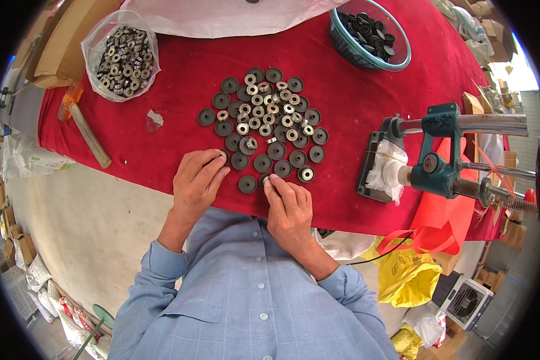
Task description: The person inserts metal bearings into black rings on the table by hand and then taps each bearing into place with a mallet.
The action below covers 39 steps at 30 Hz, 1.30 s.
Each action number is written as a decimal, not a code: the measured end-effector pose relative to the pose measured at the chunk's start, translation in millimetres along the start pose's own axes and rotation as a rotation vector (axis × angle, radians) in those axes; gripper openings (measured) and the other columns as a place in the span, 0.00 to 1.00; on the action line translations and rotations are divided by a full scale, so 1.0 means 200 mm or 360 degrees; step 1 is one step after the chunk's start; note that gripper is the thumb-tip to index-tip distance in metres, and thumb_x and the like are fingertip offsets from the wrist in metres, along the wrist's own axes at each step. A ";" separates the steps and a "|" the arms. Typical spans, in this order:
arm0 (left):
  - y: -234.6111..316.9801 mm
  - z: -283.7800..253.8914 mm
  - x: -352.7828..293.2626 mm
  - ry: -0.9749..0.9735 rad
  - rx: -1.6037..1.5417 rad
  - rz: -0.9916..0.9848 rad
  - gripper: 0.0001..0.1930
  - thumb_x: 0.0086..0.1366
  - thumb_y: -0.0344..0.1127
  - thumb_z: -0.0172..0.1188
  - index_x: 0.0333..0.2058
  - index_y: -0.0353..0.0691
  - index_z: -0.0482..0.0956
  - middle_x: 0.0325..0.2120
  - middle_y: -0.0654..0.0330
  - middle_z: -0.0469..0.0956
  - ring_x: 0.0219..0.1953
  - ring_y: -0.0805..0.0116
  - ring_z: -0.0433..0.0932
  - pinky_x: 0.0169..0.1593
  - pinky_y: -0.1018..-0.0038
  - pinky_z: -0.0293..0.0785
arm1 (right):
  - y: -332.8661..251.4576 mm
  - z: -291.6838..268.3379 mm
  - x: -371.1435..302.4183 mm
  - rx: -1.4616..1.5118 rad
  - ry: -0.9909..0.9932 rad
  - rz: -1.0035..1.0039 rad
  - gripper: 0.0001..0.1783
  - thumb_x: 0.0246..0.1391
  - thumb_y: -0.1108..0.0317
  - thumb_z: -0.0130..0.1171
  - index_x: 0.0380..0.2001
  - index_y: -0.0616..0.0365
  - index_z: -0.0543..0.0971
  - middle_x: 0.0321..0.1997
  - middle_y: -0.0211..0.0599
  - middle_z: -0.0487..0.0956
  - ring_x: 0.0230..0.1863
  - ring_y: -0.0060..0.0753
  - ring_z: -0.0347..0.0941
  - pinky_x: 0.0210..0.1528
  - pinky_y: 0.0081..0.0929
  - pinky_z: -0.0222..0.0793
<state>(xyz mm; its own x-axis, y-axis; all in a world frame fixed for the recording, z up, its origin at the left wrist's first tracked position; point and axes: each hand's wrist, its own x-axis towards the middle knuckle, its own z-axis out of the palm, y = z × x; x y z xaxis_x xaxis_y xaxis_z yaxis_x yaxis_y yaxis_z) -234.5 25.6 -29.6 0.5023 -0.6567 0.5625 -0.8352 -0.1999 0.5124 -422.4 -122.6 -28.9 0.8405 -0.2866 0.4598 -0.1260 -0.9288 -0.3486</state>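
Note:
A cluster of dark grey round caps [262,162] and silver ring bearings [258,111] covers the middle of the red cloth. At its near left edge my left hand [197,180] is closed, thumb and fingers pinching a bearing partly hidden by the fingertips. My right hand [289,207] is closed at the near edge, its fingertips on a bearing [266,178] that sits at a dark cap, mostly covered by the fingers. Just right of that hand lies a cap with a bearing seated in it [306,174]. Some bearings rest on caps, others between them.
A plastic-lined tub of bearings [126,66] stands far left, a hammer [90,135] below it. At the far right is a teal bowl [370,36] of black caps. A green hand press [441,150] stands right, beside a red bag [441,210]. White cloth [234,18] lies at the back.

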 end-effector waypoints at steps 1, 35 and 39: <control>0.00 0.00 0.00 0.0000 0.0003 0.0001 0.17 0.57 0.20 0.77 0.45 0.36 0.88 0.47 0.55 0.85 0.44 0.54 0.84 0.44 0.64 0.84 | 0.00 0.00 0.00 0.0003 0.0002 0.0000 0.21 0.54 0.77 0.65 0.53 0.66 0.85 0.61 0.39 0.80 0.52 0.39 0.78 0.53 0.40 0.73; 0.13 -0.02 -0.15 -0.0110 0.0025 0.0017 0.26 0.48 0.40 0.84 0.46 0.44 0.85 0.42 0.63 0.81 0.43 0.57 0.77 0.47 0.60 0.69 | 0.00 -0.06 0.24 0.0169 -0.0019 -0.0096 0.15 0.51 0.74 0.75 0.43 0.55 0.88 0.40 0.28 0.83 0.38 0.32 0.81 0.42 0.35 0.69; 0.17 0.02 -0.14 -0.0124 0.0024 -0.0037 0.26 0.47 0.37 0.83 0.46 0.43 0.85 0.41 0.64 0.82 0.41 0.59 0.78 0.46 0.61 0.69 | -0.03 -0.03 0.19 0.0077 -0.0037 -0.0135 0.15 0.51 0.72 0.74 0.44 0.55 0.88 0.42 0.27 0.83 0.40 0.31 0.80 0.44 0.34 0.68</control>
<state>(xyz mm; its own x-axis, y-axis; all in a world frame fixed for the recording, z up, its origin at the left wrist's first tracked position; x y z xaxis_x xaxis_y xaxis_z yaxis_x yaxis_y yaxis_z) -278.0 33.3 -30.8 0.5030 -0.7062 0.4983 -0.8272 -0.2261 0.5145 -392.4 -128.3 -4.8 0.8593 -0.2013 0.4702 -0.0288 -0.9368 -0.3486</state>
